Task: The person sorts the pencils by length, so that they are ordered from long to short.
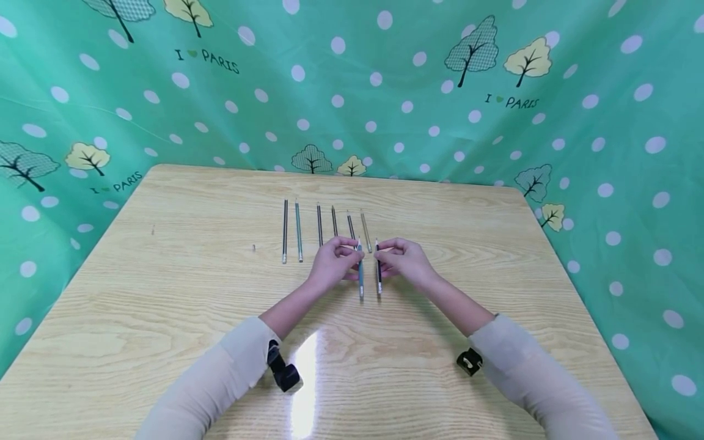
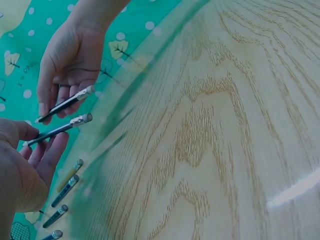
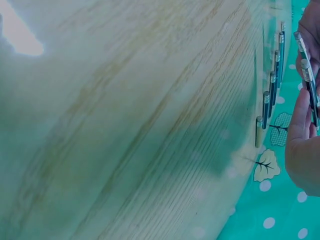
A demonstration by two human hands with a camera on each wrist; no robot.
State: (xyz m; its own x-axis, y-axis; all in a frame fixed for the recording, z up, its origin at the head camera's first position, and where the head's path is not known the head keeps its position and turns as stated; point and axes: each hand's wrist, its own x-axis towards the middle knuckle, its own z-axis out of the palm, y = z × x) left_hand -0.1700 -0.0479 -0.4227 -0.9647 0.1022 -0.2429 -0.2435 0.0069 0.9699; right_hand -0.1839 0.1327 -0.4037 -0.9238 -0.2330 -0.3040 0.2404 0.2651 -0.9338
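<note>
Near the middle of the table in the head view, my left hand point(image 1: 332, 264) pinches a blue pencil point(image 1: 360, 275) between thumb and fingers. My right hand point(image 1: 409, 264) pinches a black pencil point(image 1: 379, 275) just beside it. Both pencils stand side by side, points away from me and eraser ends toward me, with a narrow gap between them. In the left wrist view, the blue pencil point(image 2: 60, 130) and black pencil point(image 2: 67, 104) are held above the tabletop. Behind the hands lies a spaced row of several pencils, from a black one point(image 1: 285, 229) at left to a tan one point(image 1: 366, 232) at right.
A teal pencil point(image 1: 299, 232) and dark pencils point(image 1: 319, 223) make up the row, partly covered by my left hand. A tiny bit point(image 1: 253, 247) lies left of it on the wooden table point(image 1: 181, 244). A green dotted curtain point(image 1: 352, 79) hangs behind and at the sides.
</note>
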